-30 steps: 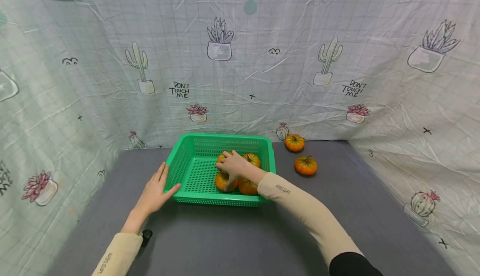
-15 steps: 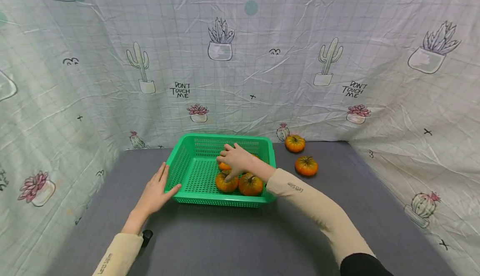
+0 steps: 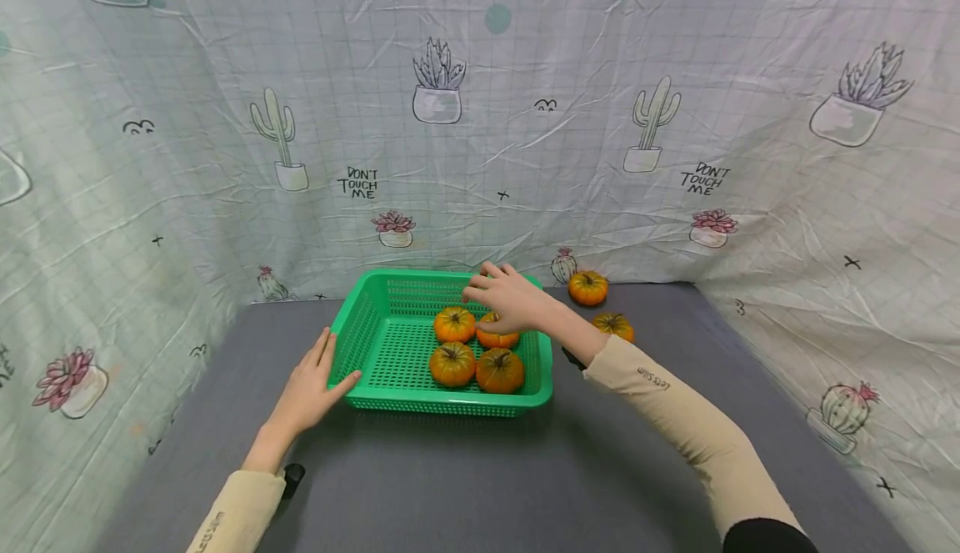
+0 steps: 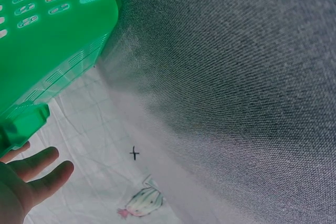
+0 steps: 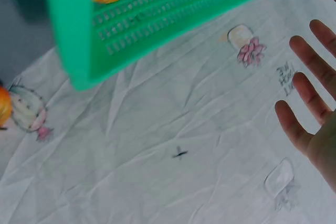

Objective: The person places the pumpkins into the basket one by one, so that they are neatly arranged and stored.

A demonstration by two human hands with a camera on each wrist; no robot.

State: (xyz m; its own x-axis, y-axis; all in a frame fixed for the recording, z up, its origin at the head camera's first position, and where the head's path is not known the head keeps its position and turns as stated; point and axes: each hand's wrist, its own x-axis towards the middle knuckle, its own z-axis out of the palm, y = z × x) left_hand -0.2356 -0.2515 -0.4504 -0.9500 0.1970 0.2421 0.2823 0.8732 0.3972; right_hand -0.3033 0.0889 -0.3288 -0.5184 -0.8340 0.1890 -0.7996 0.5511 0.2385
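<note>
A green plastic basket (image 3: 450,403) stands on the grey table, with several small orange pumpkins grouped in its right half. My left hand (image 3: 309,386) rests against the basket's left rim, fingers straight and thumb spread over the front corner. Above the basket's right rear part is my right hand (image 3: 510,299), its fingers spread and nothing held. It partly covers the rear right pumpkin (image 3: 498,338). Beside it sits the rear left pumpkin (image 3: 454,324). In the right wrist view the fingers (image 5: 310,61) are apart from the basket (image 5: 71,40).
Right of the basket, one pumpkin (image 3: 588,288) lies at the table's back edge. Another pumpkin (image 3: 613,326) sits nearer, partly hidden by the right forearm. A cloth (image 3: 502,136) printed with cacti hangs behind and along both sides of the table (image 3: 420,486).
My right hand has lifted away from the pumpkins in the basket and moved right and back, uncovering them. The left hand stays at the basket's left rim.
</note>
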